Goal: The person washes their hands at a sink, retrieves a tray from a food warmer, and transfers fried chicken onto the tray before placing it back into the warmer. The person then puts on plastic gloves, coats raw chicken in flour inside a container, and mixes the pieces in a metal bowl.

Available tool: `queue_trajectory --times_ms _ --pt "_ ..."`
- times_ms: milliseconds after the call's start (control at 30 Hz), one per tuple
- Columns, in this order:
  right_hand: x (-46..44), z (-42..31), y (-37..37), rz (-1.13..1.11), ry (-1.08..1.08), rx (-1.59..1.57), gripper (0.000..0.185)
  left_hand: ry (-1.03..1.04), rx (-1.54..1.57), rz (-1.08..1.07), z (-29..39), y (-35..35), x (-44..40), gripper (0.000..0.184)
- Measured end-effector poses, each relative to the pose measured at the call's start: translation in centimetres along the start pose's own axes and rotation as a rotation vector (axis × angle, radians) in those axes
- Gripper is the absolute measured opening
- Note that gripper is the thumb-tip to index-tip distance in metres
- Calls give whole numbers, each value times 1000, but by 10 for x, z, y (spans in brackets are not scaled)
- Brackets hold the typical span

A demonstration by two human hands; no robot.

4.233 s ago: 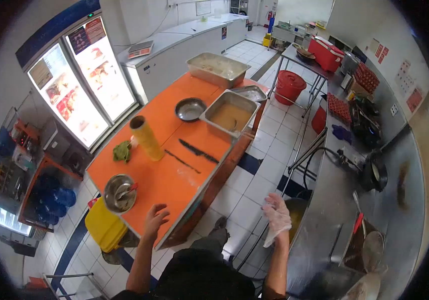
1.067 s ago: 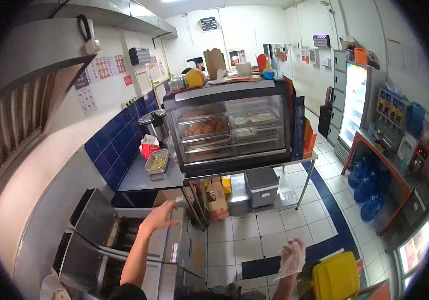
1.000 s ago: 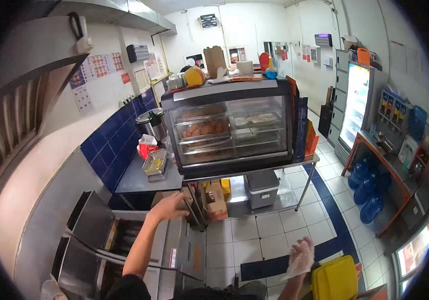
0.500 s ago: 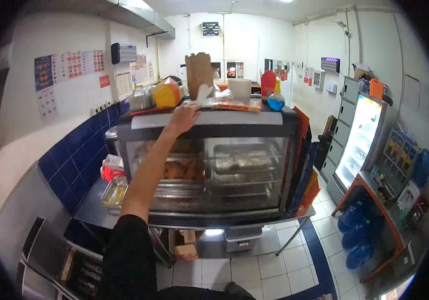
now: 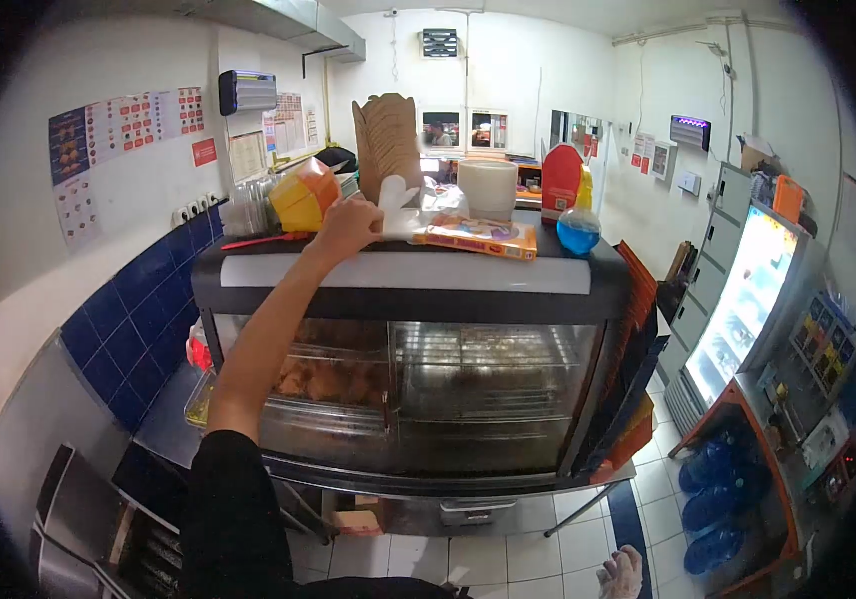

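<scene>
Bare left hand (image 5: 346,232): curling narrowly beside translucent white plastic glove (image 5: 399,208); grip unclear.
Plastic-gloved right hand (image 5: 620,572): hanging low, loosely half-wide.

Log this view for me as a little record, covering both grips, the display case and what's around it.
Left grip: bare, at the top of the display case, beside a yellow-and-orange carton; hold unclear
Right grip: gloved, low at the picture's bottom edge
On top: brown carton stack, flat orange box, blue-liquid bottle
Inside: browned food at left
Right side: lit fridge, blue jugs low down
</scene>
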State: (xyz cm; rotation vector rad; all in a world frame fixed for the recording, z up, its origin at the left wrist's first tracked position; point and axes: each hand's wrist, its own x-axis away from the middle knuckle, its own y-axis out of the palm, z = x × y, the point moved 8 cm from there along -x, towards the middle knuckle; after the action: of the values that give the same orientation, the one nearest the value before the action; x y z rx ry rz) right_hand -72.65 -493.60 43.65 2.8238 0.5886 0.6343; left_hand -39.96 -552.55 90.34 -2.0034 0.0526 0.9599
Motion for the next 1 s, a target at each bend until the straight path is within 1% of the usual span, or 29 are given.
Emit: queue_trajectory --times_ms 67,100,133,167,200,267,300,333,367,400,433,467,533,567,600,633,667,700,733,767,833,867,933,967,1000 --pt "-2 16 5 -41 51 -13 38 -140 87 -171 -5 -1 -6 15" --pt "6 19 11 -47 48 -9 38 -131 94 -171 -9 0 -8 15" --pt "14 19 16 -34 47 -16 38 -41 192 -137 -10 -4 -9 17" --pt "24 19 20 -25 58 42 38 52 292 -105 -9 -6 -10 19" --pt "33 23 20 -16 71 101 37 66 303 -109 -11 -8 -12 19" --pt "33 46 1 -3 80 92 36 125 276 54 -11 -36 -14 19" --pt "33 65 -13 6 136 -103 36 134 288 56 -2 -55 -9 19" --pt "39 79 -19 15 188 -299 36 86 371 271 4 -98 2 15" --pt "54 79 -19 28 183 -308 36 39 453 486 5 -135 19 11" --pt "72 69 -20 65 131 -137 39 52 465 488 7 -151 34 11" --pt "90 61 -20 102 82 34 43 -68 535 480 -6 -161 54 9" --pt "107 63 -18 116 81 20 43 -185 603 467 -15 -163 74 8" --pt "138 79 -12 32 135 -9 70 -395 1152 348 -9 -124 108 11" --pt "128 100 -39 227 -186 -4 25 -441 1353 259 -5 -80 126 16" --pt "168 76 -9 184 -191 69 27 -415 1658 156 15 -32 141 20" --pt "176 87 -5 223 -111 77 29 -428 1947 37 36 15 158 25" --pt "205 74 21 178 -172 143 32 -365 2344 -108 82 39 173 29" --pt "231 60 47 160 -182 212 35 -347 2440 -294 129 36 188 33" --pt "234 68 54 33 -245 317 38 -323 2530 -498 177 27 205 38" --pt "259 61 77 13 -218 242 41 -317 2557 -613 220 21 225 38" --pt "301 48 107 -85 -251 282 45 -396 2627 -804 293 8 267 42" --pt "317 44 115 -139 -292 295 46 -190 2764 -932 328 5 290 46" --pt "351 35 104 -70 -382 357 49 -195 3043 -1270 387 -34 332 52" --pt "370 34 94 -10 -357 283 51 -170 3034 -1392 411 -44 355 52" --pt "388 35 84 47 -344 210 54 -78 2975 -1461 433 -51 376 54"
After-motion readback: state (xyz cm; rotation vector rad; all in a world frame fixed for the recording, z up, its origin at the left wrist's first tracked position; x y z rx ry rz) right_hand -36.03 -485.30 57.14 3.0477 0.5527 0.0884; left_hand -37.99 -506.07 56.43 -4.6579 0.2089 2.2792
